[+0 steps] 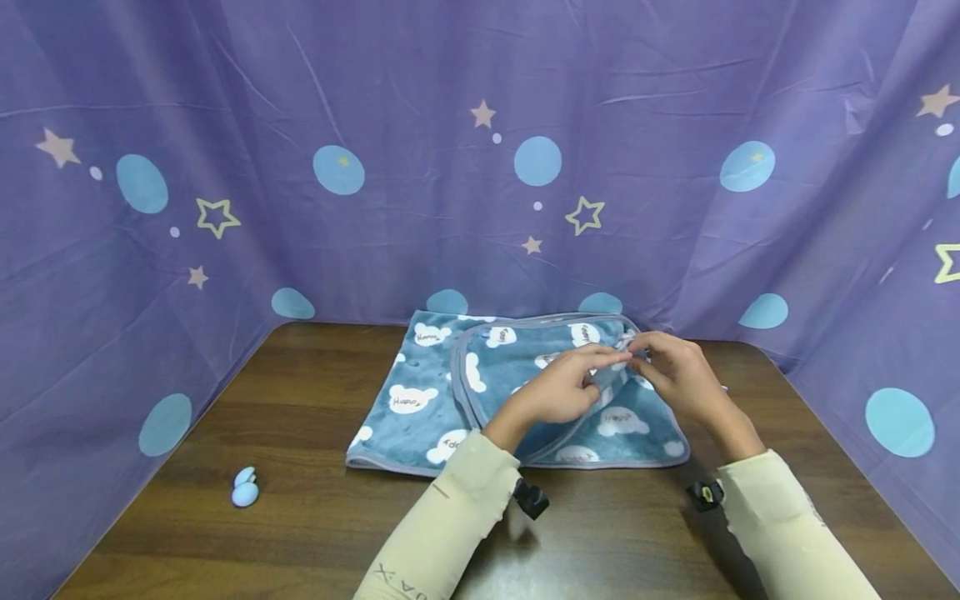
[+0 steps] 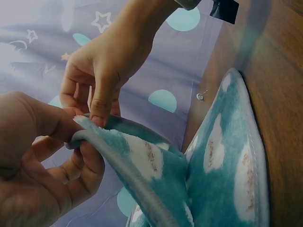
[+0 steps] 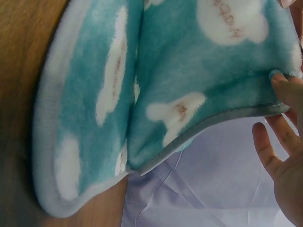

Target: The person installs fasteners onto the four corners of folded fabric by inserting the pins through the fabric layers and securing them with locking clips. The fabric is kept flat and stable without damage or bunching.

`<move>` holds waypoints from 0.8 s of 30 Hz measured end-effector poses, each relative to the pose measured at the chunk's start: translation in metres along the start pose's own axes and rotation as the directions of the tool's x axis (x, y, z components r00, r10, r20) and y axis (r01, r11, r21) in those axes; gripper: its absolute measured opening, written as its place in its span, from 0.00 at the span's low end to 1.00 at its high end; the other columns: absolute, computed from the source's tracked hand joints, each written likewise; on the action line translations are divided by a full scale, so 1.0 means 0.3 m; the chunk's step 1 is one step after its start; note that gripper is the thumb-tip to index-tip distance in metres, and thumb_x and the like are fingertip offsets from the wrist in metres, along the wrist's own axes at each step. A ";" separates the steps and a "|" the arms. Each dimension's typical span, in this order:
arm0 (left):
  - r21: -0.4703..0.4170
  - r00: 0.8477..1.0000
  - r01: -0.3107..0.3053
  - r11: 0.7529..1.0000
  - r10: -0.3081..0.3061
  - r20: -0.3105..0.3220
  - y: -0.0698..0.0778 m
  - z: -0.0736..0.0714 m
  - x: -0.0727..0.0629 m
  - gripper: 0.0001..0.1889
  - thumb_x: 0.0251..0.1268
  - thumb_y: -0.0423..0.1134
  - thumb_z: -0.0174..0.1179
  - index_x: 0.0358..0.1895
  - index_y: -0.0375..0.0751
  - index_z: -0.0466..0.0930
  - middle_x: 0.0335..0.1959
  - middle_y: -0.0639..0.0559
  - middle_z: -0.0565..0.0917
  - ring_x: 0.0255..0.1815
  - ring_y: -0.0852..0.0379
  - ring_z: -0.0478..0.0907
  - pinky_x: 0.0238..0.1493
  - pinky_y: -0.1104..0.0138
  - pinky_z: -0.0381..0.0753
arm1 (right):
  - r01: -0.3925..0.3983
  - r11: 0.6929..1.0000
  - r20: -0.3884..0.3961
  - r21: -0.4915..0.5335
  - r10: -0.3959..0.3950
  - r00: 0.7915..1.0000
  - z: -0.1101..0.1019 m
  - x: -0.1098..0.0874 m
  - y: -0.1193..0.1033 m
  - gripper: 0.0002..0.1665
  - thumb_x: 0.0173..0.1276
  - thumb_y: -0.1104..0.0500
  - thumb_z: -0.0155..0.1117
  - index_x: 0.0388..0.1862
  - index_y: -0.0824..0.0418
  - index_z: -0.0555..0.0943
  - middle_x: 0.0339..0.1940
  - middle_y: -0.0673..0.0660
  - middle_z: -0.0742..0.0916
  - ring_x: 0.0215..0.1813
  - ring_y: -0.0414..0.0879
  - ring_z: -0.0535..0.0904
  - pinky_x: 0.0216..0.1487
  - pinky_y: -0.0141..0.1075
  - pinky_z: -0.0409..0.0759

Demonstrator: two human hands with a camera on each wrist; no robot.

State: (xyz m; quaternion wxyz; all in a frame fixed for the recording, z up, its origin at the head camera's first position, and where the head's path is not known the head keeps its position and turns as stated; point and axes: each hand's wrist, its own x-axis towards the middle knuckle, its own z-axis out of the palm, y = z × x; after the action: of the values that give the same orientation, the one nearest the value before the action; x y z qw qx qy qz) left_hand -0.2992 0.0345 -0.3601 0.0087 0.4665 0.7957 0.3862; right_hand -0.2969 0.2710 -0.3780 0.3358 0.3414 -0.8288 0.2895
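Note:
A teal fleece blanket [image 1: 408, 367] with white bear-head patches and grey edging lies folded, its upper layer partly raised at the right. My left hand [image 1: 562, 387] pinches the raised grey edge, which runs between thumb and fingers in the left wrist view [image 2: 42, 161]. Close beside it, my right hand [image 1: 682, 375] holds the same lifted part, thumb on the fleece and fingers beneath the edge in the right wrist view [image 3: 289, 137]. The fingertips of both hands almost meet there. Below, the lower layer [image 3: 90, 109] lies flat on the table.
The brown wooden table [image 1: 300, 400] is bounded by a purple curtain [image 1: 420, 208] with stars and blue dots at the back and sides. Two small pale-blue rounded pieces [image 1: 245, 493] lie at the left. A small white item [image 2: 200, 96] sits beyond the blanket at the right.

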 end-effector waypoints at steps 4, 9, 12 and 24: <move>-0.026 1.000 0.015 1.000 -0.016 -0.007 0.000 -0.004 -0.002 0.37 0.63 0.19 0.53 0.77 0.46 0.68 0.73 0.52 0.71 0.19 0.66 0.61 0.21 0.74 0.69 | -0.035 0.999 -0.014 -0.018 0.035 0.999 0.010 0.005 -0.002 0.23 0.54 0.80 0.75 0.45 0.67 0.77 0.35 0.57 0.86 0.38 0.45 0.83 0.42 0.30 0.82; -0.043 0.999 0.037 0.998 -0.037 -0.011 -0.003 -0.006 -0.006 0.36 0.65 0.20 0.53 0.77 0.47 0.68 0.75 0.51 0.69 0.16 0.66 0.60 0.19 0.74 0.69 | -0.052 0.997 0.002 -0.052 0.052 0.999 0.020 0.010 -0.002 0.35 0.55 0.78 0.76 0.62 0.67 0.76 0.36 0.57 0.87 0.38 0.46 0.83 0.38 0.38 0.84; -0.047 0.999 0.044 0.998 -0.045 -0.015 -0.005 -0.007 -0.009 0.36 0.66 0.21 0.52 0.77 0.48 0.68 0.75 0.52 0.69 0.16 0.67 0.59 0.19 0.75 0.68 | -0.046 0.996 0.011 -0.073 0.047 0.999 0.023 0.020 -0.001 0.34 0.56 0.78 0.76 0.62 0.66 0.80 0.35 0.56 0.87 0.35 0.43 0.81 0.36 0.42 0.83; -0.043 0.999 0.048 0.998 -0.048 -0.001 -0.006 -0.022 -0.012 0.36 0.68 0.21 0.50 0.78 0.50 0.66 0.74 0.54 0.69 0.14 0.66 0.57 0.18 0.74 0.65 | -0.011 0.999 -0.024 -0.052 0.009 1.000 0.052 0.056 0.009 0.18 0.55 0.79 0.74 0.38 0.61 0.84 0.33 0.52 0.86 0.33 0.42 0.76 0.34 0.35 0.73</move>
State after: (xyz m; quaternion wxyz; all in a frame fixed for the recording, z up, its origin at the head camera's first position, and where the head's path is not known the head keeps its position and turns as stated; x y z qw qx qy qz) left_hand -0.3008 0.0273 -0.3579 0.0273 0.4467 0.7983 0.4031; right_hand -0.3136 0.2554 -0.3754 0.3528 0.3250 -0.8337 0.2736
